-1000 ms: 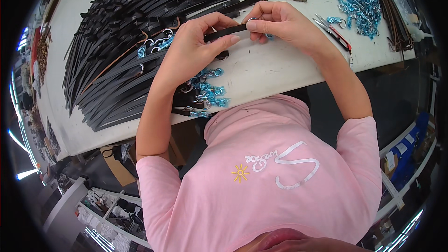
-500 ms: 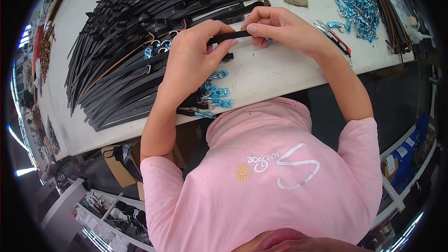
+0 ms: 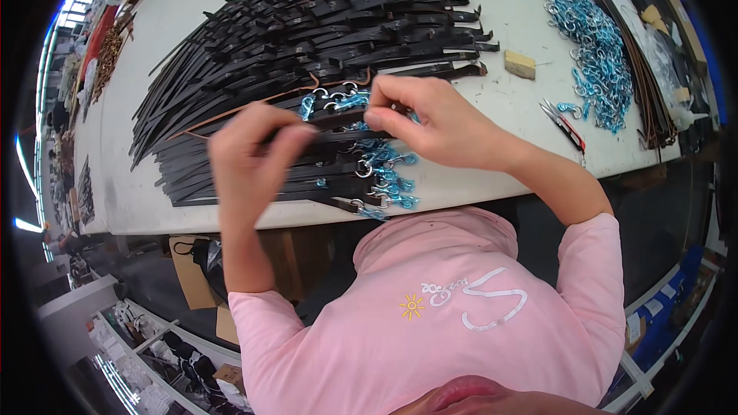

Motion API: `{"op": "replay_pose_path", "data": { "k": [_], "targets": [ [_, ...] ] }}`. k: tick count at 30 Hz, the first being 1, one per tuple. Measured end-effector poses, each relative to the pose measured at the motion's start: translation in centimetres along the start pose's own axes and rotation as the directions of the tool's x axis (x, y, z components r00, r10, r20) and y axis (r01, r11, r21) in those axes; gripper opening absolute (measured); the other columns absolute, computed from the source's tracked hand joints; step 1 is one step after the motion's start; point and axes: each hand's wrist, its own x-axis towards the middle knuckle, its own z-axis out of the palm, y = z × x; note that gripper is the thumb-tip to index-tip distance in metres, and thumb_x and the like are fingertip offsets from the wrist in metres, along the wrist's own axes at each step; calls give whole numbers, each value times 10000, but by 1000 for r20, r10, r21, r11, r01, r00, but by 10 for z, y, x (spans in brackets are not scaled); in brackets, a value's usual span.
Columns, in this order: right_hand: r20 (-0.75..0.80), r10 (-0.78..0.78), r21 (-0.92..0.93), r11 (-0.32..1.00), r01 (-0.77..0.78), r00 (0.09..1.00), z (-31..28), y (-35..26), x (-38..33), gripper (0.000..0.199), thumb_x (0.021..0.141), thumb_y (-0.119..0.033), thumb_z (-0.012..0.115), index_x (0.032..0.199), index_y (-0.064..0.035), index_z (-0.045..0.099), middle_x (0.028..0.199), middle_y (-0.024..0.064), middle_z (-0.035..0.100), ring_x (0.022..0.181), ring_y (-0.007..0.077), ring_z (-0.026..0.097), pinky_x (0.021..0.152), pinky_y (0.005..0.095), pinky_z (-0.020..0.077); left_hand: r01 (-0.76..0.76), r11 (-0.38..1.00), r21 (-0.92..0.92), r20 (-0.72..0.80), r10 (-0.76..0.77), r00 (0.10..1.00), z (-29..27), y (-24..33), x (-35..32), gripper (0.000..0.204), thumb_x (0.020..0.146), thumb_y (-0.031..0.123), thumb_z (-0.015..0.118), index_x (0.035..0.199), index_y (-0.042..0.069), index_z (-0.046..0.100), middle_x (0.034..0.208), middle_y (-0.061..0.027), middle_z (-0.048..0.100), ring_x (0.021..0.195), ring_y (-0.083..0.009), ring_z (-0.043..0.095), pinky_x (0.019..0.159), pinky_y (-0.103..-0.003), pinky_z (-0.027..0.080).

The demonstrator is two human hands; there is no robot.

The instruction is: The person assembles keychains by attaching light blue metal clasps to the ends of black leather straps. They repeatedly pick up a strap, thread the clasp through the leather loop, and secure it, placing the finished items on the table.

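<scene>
My right hand [image 3: 430,121] is closed, thumb and forefinger pinching the end of a black strap [image 3: 342,117] above the table. My left hand [image 3: 257,150] is to the left over the pile, fingers curled and smeared by motion, so whether it holds the strap's other part is unclear. Below and between the hands lie straps with metal rings and blue-wrapped snap hooks [image 3: 388,157] at their right ends. More such hooks [image 3: 350,100] lie just beyond the strap, partly hidden by my right fingers. Thin brown strips [image 3: 254,106] run across the black straps.
A broad pile of black straps with loops [image 3: 330,31] covers the table's far left. At the right are a yellow block with a needle-like pin [image 3: 520,65], red-handled snips [image 3: 565,124], heaped blue-wrapped snap hooks [image 3: 592,46] and long brown straps [image 3: 657,107]. The table's near edge [image 3: 461,198] runs before me.
My hands were close together holding the black strap nearer the table's middle. Now they are farther apart and lower, the left having swung left. The view has shifted slightly.
</scene>
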Motion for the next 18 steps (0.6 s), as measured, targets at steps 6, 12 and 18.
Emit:
{"op": "replay_pose_path", "data": {
  "k": [6, 12, 18],
  "targets": [
    [181, 141, 173, 970, -173, 973, 10, 8, 54, 191, 1012, -193, 571, 1069, -32, 654, 760, -19, 570, 681, 47, 516, 601, 219, 440, 228, 931, 286, -426, -89, 900, -78, -94, -34, 360, 927, 180, 725, 689, 4, 521, 610, -15, 468, 603, -121, 360, 608, -280, 335],
    [200, 247, 95, 958, -270, 948, 25, 33, 52, 228, 1034, -173, 521, 1017, 2, 667, 788, -15, 612, 706, 47, 543, 650, 225, 498, 313, 910, 271, -374, -200, 905, -37, -161, -70, 304, 864, 215, 783, 697, 46, 594, 650, -20, 558, 701, -198, 477, 724, -327, 370],
    [146, 292, 88, 948, -307, 945, 23, 27, 50, 253, 1035, -247, 570, 953, -18, 640, 826, 3, 619, 720, 67, 554, 670, 236, 486, 262, 922, 286, -355, -153, 922, -37, -160, -61, 217, 865, 185, 769, 758, 49, 638, 704, -22, 591, 778, -196, 535, 799, -339, 389]
  ]
}}
